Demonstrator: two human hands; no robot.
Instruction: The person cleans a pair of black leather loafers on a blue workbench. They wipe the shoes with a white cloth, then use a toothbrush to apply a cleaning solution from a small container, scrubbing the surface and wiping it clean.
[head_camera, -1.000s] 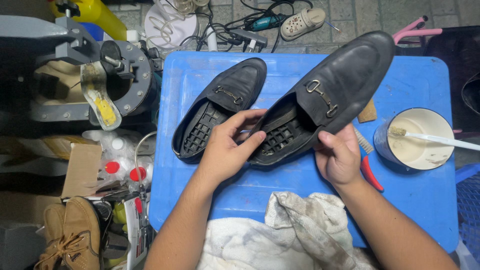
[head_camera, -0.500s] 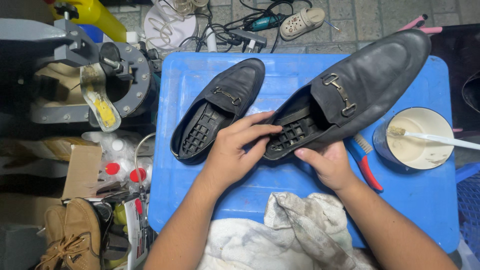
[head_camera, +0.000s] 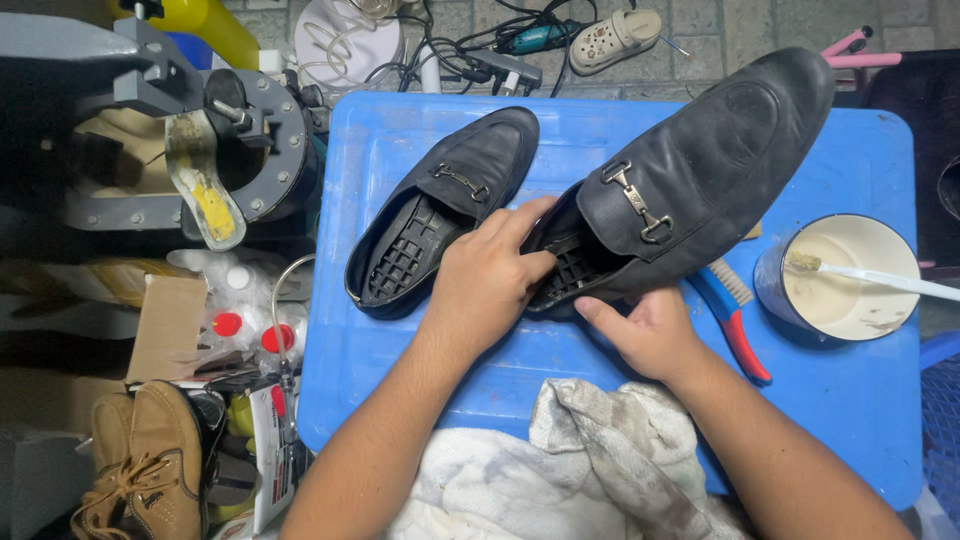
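Two black loafers on the blue bench. The larger loafer is held tilted over the middle, toe toward the far right corner, heel toward the person. The second loafer lies left of it, near the far left corner, untouched.

Risks, as I judge them:
- The held loafer hangs partly above the white glue pot at the right edge. The pot's brush handle sticks out past that edge. A swing of the toe could knock it and tip glue onto the bench or leather.
- Grip sits entirely at the heel end, so the long toe is unsupported. A slip drops it on the red-handled brush just beneath.
- The dirty cloth at the near edge sits right under the wrists and could snag or smear.

Hands:
- Left hand: narrow, fingers curled over the heel opening, tips reaching inside onto the gridded insole.
- Right hand: partly closed, cupping the loafer from below at the heel side, thumb pressed on the outer edge.

Neither hand touches anything else.
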